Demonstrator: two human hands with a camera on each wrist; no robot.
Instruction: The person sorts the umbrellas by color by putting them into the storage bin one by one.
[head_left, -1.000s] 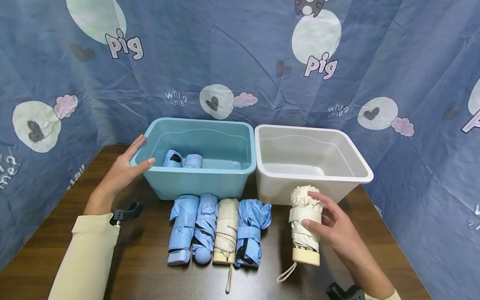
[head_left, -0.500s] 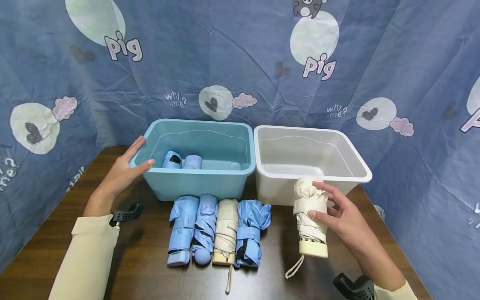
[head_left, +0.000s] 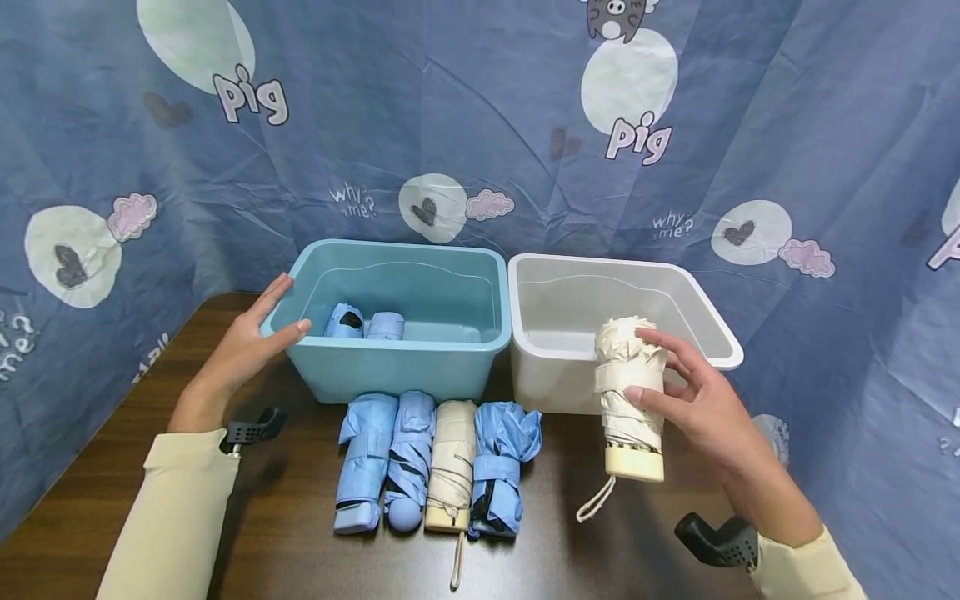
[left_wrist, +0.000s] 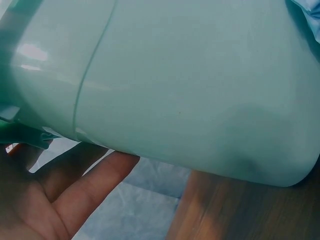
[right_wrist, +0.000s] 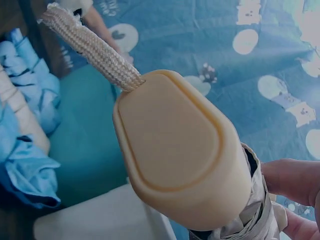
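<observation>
**Cream umbrella (head_left: 621, 417) in the right hand (head_left: 697, 404), left hand (head_left: 243, 337) parked on the teal tub (head_left: 397, 358)**

So picture a clock centred on the row of umbrellas (head_left: 452, 458) on the worktop (head_left: 285, 533), 6 o'clock being the person's side. The cream umbrella's folded up and held off the worktop between 2 and 3. Its bunched top points to 12, the pale handle (head_left: 634, 463) to 6, and a cord loop (head_left: 596, 500) dangles off the handle. Right grip is snug around the wrapped cloth, thumb on the near side. The top overlaps the front rim of the white tub (head_left: 543, 375) at about 2, though I honestly can't tell if they touch.

Left grip is wide, thumb and fingers spread, fingertips touching the teal tub's 9 o'clock end. That tub sits just past 11 with two blue bundles (head_left: 386, 325) inside. The row goes blue, blue, cream, blue from its 9 side. Printed blue cloth (head_left: 495, 100) hangs behind at 12.
</observation>
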